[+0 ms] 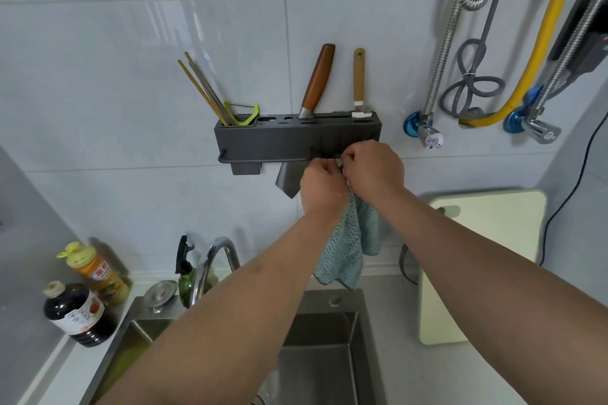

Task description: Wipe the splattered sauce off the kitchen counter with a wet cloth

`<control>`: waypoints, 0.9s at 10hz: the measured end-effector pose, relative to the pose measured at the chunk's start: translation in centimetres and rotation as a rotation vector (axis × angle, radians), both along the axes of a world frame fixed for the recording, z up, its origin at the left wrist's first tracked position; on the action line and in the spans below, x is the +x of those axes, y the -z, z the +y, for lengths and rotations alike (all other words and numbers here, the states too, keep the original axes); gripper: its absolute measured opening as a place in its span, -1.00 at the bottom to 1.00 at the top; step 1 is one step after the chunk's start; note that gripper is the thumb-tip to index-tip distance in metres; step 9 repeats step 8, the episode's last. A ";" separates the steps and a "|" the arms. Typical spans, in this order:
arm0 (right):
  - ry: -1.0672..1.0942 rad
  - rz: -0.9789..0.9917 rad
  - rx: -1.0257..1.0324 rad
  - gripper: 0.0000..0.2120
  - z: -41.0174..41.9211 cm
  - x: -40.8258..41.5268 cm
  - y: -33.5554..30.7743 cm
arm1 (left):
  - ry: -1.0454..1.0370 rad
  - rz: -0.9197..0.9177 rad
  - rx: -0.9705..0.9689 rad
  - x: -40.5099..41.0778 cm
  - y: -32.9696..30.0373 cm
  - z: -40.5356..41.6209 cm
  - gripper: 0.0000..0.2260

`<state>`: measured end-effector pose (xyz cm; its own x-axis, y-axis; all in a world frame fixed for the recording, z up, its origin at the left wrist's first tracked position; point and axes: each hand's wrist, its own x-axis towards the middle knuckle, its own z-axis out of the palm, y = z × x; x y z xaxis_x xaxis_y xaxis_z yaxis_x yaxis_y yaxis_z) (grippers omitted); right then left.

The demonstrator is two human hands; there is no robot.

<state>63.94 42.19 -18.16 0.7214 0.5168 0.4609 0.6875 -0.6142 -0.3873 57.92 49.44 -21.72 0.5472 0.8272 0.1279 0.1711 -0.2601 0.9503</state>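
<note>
A light blue checked cloth (348, 250) hangs down the tiled wall below a dark grey wall rack (263, 141). Both hands are raised to the rack's lower rail. My left hand (324, 186) and my right hand (373, 169) are closed side by side on the cloth's top edge, right at the rail. How the cloth is fastened there is hidden by the fingers. The counter (399, 302) runs along the wall beside the steel sink (329, 339). No sauce splatter is visible.
A knife blade (286, 181) pokes down from the rack just left of my left hand. The faucet (214, 263) curves over the sink. Two sauce bottles (79, 312) stand at the left, a pale cutting board (480, 266) leans at the right. Hoses and valves (427, 131) hang on the wall.
</note>
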 end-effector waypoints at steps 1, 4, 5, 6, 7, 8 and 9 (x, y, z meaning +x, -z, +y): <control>-0.072 0.030 0.096 -0.79 -0.9 -0.4 1.0 | 0.113 0.132 0.146 -1.0 0.7 0.4 -0.76; -0.165 0.228 0.041 -0.80 -2.6 -1.1 5.6 | 0.223 0.222 0.331 -4.0 2.8 1.6 -0.69; -0.158 0.280 0.052 -0.80 -2.5 -1.4 6.6 | 0.209 0.173 0.374 -5.4 3.3 1.5 -0.87; -0.167 0.357 0.035 -0.81 -2.2 -2.1 7.1 | 0.253 0.233 0.273 -6.8 3.2 1.6 -0.83; -0.238 0.503 -0.046 -0.78 -2.7 -3.9 8.1 | 0.301 0.349 0.141 -9.2 4.4 2.1 -0.85; -0.252 0.552 -0.248 -0.83 -2.6 -5.6 8.9 | 0.351 0.503 0.109 -11.5 4.9 2.8 -0.82; -0.252 0.552 -0.248 -0.83 -2.6 -5.6 8.9 | 0.351 0.503 0.109 -11.5 4.9 2.8 -0.82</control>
